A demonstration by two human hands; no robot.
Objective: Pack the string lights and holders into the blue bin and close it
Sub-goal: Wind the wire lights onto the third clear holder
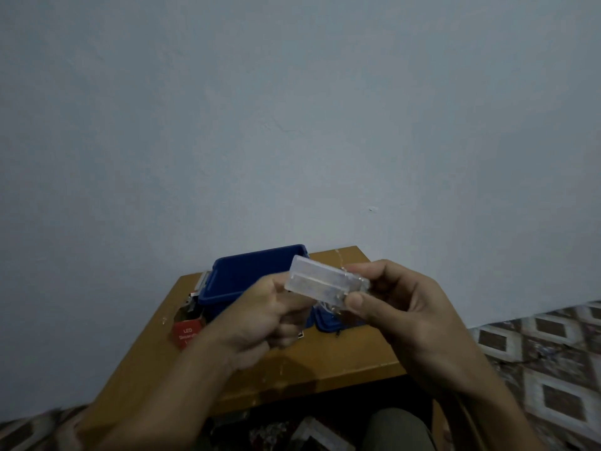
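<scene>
A clear plastic battery holder hangs above the table, held at both ends. My left hand pinches its left end. My right hand grips its right end, where thin wire of the string lights trails down in a tangle. Behind the hands stands the blue bin, open, with its blue lid lying partly hidden under my hands. A thin strand of wire also runs over the table behind the holder.
The bin sits on a small wooden table against a pale wall. A red LED package lies left of the bin, beside a small metallic piece. Patterned floor lies to the right.
</scene>
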